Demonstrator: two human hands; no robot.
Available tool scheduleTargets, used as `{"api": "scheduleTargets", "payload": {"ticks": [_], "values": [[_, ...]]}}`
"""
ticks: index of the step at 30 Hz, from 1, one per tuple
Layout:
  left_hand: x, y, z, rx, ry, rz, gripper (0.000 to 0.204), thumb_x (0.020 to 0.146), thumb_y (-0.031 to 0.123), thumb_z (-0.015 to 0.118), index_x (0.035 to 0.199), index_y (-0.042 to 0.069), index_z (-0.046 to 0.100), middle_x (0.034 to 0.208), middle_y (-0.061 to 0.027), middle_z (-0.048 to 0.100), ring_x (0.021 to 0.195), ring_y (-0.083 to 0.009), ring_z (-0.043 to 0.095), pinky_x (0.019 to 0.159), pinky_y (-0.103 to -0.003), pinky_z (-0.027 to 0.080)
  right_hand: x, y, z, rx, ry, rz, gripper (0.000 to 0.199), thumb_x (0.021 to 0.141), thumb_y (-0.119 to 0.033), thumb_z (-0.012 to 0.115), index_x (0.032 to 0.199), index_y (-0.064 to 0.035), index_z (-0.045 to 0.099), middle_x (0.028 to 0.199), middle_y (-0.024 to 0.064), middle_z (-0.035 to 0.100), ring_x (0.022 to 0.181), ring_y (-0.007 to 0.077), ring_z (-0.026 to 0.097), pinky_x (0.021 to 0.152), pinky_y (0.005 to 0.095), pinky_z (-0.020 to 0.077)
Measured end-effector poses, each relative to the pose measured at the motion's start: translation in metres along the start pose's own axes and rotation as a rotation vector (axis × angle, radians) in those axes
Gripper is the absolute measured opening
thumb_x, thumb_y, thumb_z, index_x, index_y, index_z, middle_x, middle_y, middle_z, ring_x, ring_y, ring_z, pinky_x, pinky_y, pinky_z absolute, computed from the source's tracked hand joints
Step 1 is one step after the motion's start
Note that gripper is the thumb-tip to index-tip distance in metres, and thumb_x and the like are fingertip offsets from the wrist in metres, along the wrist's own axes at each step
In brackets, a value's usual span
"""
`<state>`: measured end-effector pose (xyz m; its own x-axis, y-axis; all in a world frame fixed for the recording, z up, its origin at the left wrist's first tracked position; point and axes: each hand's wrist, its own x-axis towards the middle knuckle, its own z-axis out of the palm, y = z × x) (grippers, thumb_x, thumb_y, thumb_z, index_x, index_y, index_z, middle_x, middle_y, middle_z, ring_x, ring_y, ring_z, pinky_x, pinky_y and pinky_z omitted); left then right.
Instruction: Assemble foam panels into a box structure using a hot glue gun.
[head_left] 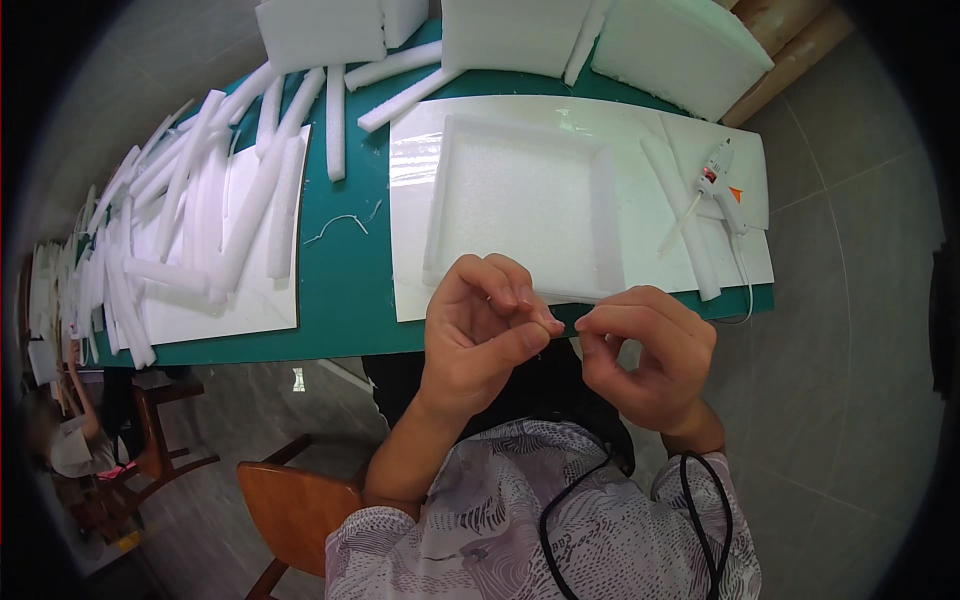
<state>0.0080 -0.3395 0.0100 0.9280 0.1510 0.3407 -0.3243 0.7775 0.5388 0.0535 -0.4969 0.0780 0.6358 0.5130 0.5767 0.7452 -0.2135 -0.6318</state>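
Near the front edge of the green table (345, 285), my left hand (465, 335) is raised with its thumb and fingertips pinched together. Close beside it, my right hand (650, 350) pinches too, its fingertips almost meeting the left ones. Whatever may be between the fingers is too small to make out. Just beyond both hands, a shallow square tray of white foam (608, 215) with raised walls lies on a glossy white board (408, 215). To its right a white hot glue gun (715, 180) rests beside a long foam strip (700, 265).
Many loose white foam strips (180, 200) are heaped on another white board at the left. Thick foam blocks (515, 35) stand along the far edge. A wooden chair (290, 520) is at my lower left. Another person (75, 440) appears at the far left.
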Motion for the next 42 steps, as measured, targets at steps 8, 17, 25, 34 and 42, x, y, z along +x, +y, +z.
{"api": "scheduleTargets", "payload": {"ticks": [8, 17, 25, 34, 42], "values": [[0.0, -0.001, 0.003, -0.15, 0.089, -0.073, 0.034, 0.08, -0.016, 0.063, 0.097, 0.008, 0.045, 0.1, -0.0065, 0.048, 0.092, -0.0175, 0.065, 0.096, -0.036, 0.051, -0.007, -0.004, 0.008, -0.091, 0.033, -0.003, 0.026, 0.067, 0.004, 0.076, 0.091, -0.0028, 0.069, 0.081, 0.0071, 0.067, 0.062, 0.0156, 0.063, 0.049, 0.0248, 0.0497], [0.001, -0.001, 0.004, -0.127, 0.048, -0.058, 0.035, 0.078, -0.017, 0.064, 0.095, 0.007, 0.044, 0.099, -0.0067, 0.048, 0.092, -0.0167, 0.065, 0.099, -0.037, 0.05, -0.003, -0.006, 0.01, -0.119, 0.049, -0.018, 0.022, 0.068, 0.003, 0.076, 0.087, -0.0023, 0.068, 0.079, 0.0073, 0.067, 0.063, 0.0195, 0.065, 0.053, 0.0277, 0.0518], [0.0, 0.0, 0.004, -0.111, 0.015, -0.053, 0.033, 0.08, -0.015, 0.065, 0.094, 0.006, 0.044, 0.099, -0.007, 0.048, 0.092, -0.0155, 0.064, 0.094, -0.035, 0.052, 0.0, -0.009, 0.006, -0.082, 0.004, -0.013, 0.02, 0.07, 0.003, 0.076, 0.088, -0.0023, 0.07, 0.077, 0.0072, 0.068, 0.061, 0.016, 0.066, 0.052, 0.0253, 0.0515], [0.0, -0.001, 0.001, -0.153, 0.012, -0.103, 0.034, 0.08, -0.013, 0.067, 0.095, 0.007, 0.043, 0.099, -0.0068, 0.048, 0.091, -0.0149, 0.065, 0.092, -0.034, 0.053, 0.002, 0.0, 0.001, 0.166, -0.068, 0.135, 0.016, 0.074, 0.004, 0.074, 0.09, -0.0003, 0.07, 0.077, 0.0088, 0.069, 0.062, 0.0149, 0.068, 0.055, 0.0236, 0.0545], [-0.001, -0.001, 0.002, -0.217, 0.026, -0.15, 0.034, 0.08, -0.012, 0.067, 0.096, 0.007, 0.043, 0.099, -0.0065, 0.048, 0.091, -0.0154, 0.065, 0.089, -0.033, 0.052, -0.002, -0.002, -0.001, 0.273, -0.086, 0.252, 0.015, 0.077, 0.004, 0.072, 0.092, 0.001, 0.07, 0.079, 0.0103, 0.069, 0.066, 0.0158, 0.069, 0.057, 0.0243, 0.0561]]}}
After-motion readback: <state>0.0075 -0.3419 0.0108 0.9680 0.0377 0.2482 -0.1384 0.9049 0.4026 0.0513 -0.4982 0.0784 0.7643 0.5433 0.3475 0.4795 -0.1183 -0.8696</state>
